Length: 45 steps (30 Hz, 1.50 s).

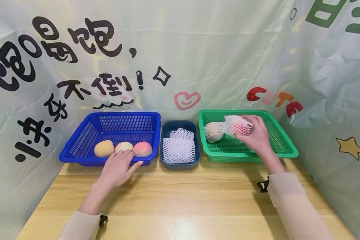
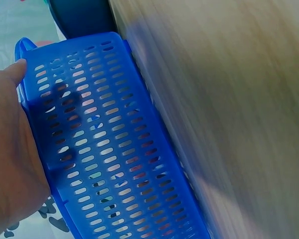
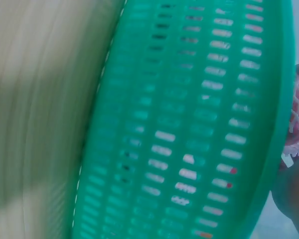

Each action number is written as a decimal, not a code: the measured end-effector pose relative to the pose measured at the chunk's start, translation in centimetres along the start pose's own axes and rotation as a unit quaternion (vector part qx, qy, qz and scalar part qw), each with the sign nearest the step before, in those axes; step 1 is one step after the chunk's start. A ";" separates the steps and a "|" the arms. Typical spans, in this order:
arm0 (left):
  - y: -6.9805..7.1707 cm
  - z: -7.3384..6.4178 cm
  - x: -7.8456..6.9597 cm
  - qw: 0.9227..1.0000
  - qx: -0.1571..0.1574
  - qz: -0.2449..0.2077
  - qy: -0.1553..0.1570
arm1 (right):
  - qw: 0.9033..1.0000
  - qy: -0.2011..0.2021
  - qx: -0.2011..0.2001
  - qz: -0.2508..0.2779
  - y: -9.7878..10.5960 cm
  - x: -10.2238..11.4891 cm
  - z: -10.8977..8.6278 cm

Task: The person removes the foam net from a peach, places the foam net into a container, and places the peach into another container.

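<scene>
My left hand (image 1: 116, 169) reaches over the front rim of the blue basket (image 1: 129, 116), its fingers at the pale middle peach (image 1: 124, 146). A yellow fruit (image 1: 104, 148) lies left of that peach and a pink peach (image 1: 142, 149) right of it. In the left wrist view the thumb (image 2: 19, 70) shows by the basket's rim. Over the green basket (image 1: 243, 154), my right hand (image 1: 258, 136) grips a pink peach in a white foam net (image 1: 241, 128). Beside it, a pale peach (image 1: 214, 131) in netting sits in the same basket.
Between the two baskets stands a dark blue-grey tub (image 1: 180, 166) with white foam nets (image 1: 178, 150) inside. All three containers stand at the back of the wooden table (image 1: 180, 200), close to a printed cloth (image 1: 228, 60) hanging behind and at the sides.
</scene>
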<state>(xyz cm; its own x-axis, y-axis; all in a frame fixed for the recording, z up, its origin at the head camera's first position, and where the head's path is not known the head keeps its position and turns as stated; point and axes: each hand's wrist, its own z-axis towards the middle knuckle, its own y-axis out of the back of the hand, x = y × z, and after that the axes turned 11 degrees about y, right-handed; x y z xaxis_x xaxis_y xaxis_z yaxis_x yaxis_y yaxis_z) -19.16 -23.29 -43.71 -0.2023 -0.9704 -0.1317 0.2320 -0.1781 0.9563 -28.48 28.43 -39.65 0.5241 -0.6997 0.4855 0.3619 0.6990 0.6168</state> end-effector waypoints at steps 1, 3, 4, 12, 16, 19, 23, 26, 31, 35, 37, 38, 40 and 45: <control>0.0 0.0 0.0 1.000 0.000 0.000 0.000 | 1.000 0.001 -0.010 0.006 0.0 0.2 -0.1; 0.0 0.0 0.0 1.000 0.000 0.002 0.000 | 0.999 0.005 -0.033 0.020 -0.1 0.8 -0.2; 0.0 0.0 0.0 1.000 -0.001 0.003 0.000 | 0.999 0.007 -0.045 0.028 -0.1 1.1 -0.2; -0.1 0.1 0.1 1.000 -0.004 0.002 -0.002 | 0.991 0.014 -0.080 0.109 -0.7 5.2 -0.7; -0.2 0.0 0.1 1.000 -0.004 0.002 -0.001 | 0.986 0.027 -0.073 0.149 -1.6 7.3 -1.4; -0.2 -0.1 0.0 1.000 -0.004 0.000 -0.002 | 0.981 0.032 -0.065 0.183 -2.3 8.4 -2.0; -0.2 -0.1 0.0 1.000 -0.003 0.001 0.000 | 0.972 0.048 -0.052 0.225 -3.3 9.2 -3.1; -0.2 -0.2 0.0 1.000 -0.005 0.002 0.001 | 0.964 0.061 -0.042 0.257 -4.2 9.7 -3.9; -0.1 -0.2 0.1 1.000 -0.006 0.002 -0.001 | 0.954 0.066 -0.018 0.292 -5.4 10.7 -5.4; -0.1 -0.2 0.1 1.000 -0.004 0.002 -0.001 | 0.956 0.073 0.007 0.285 -6.2 11.6 -6.6; -0.1 -0.2 0.1 1.000 -0.004 0.002 0.000 | 0.957 0.078 0.022 0.280 -6.6 12.0 -7.2; -0.1 -0.3 0.1 1.000 -0.004 0.003 0.000 | 0.957 0.081 0.030 0.276 -6.8 12.2 -7.4; -0.1 -0.2 0.1 1.000 -0.005 0.002 0.001 | 0.957 0.083 0.048 0.274 -7.3 12.4 -8.0; -0.1 -0.2 0.1 1.000 -0.007 0.002 -0.002 | 0.955 0.085 0.092 0.269 -8.4 12.9 -9.2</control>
<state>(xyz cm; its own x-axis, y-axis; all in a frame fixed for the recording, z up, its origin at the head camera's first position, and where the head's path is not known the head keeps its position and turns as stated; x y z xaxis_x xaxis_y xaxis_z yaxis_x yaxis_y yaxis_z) -19.04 -23.37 -43.86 -0.2054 -0.9703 -0.1276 0.2456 -0.1773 0.9530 -17.62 14.90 -44.28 0.7189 -0.2017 0.6652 -0.1282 0.9021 0.4121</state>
